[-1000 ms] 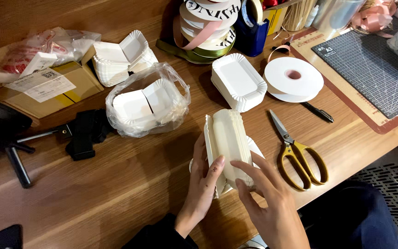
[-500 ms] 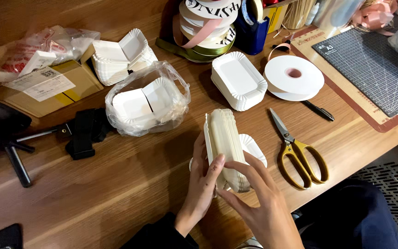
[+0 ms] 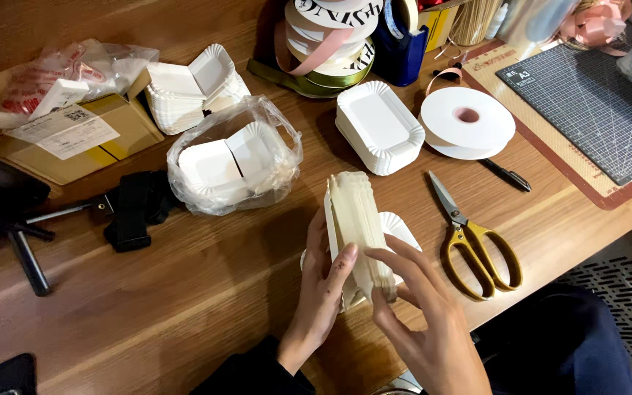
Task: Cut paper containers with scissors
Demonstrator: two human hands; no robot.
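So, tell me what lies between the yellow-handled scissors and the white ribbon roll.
In the head view, a black pen lies on the wooden table between the scissors and the white ribbon roll; it touches neither.

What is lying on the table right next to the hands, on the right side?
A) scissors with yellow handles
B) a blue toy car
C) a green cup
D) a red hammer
A: the scissors with yellow handles lie flat on the wooden table, just right of the right hand, which with the left hand holds a stack of white paper trays.
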